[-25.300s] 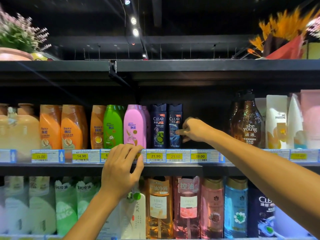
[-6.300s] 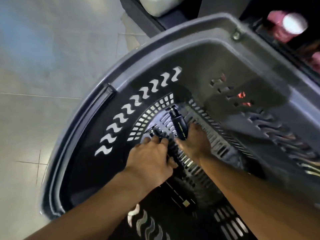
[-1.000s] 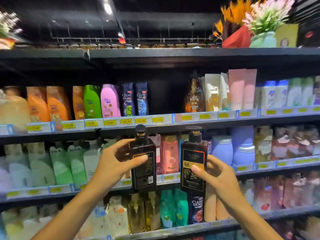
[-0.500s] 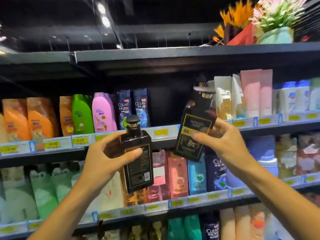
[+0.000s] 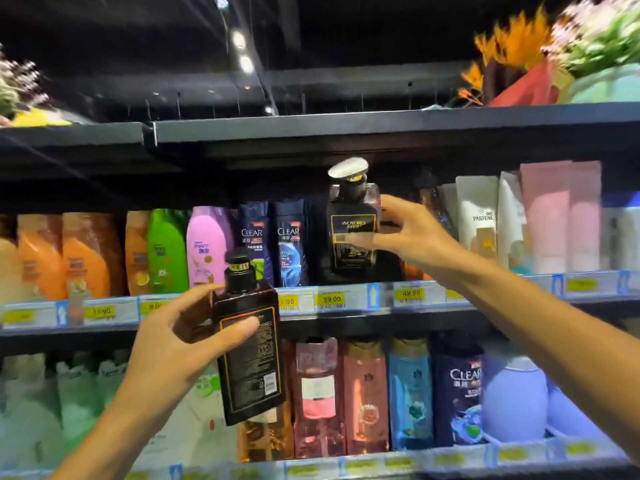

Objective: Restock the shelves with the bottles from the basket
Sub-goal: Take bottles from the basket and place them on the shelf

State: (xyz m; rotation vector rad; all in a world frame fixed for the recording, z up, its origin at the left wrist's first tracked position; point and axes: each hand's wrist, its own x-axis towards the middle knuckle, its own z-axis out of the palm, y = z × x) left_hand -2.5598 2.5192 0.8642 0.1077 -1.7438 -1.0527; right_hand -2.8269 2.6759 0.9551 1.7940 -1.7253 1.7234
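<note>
My right hand (image 5: 412, 239) grips a dark square pump bottle with a gold-framed label (image 5: 352, 233), upright in the gap on the upper product shelf (image 5: 346, 299), just right of two dark blue Clear bottles (image 5: 273, 242). My left hand (image 5: 180, 341) holds a second dark pump bottle (image 5: 250, 344) in front of the shelves, slightly tilted, its back label towards me, below and left of the first. The basket is out of view.
Orange, green and pink bottles (image 5: 166, 251) fill the upper shelf's left side; a brown bottle and white and pink tubes (image 5: 519, 220) stand to the right of the gap. The lower shelf (image 5: 381, 462) is packed with bottles. Flower bouquets (image 5: 540, 64) rest on the top shelf.
My right hand has lifted its bottle up and set it upright into the shelf gap beside the Clear bottles. My left hand has stayed roughly in place with its bottle.
</note>
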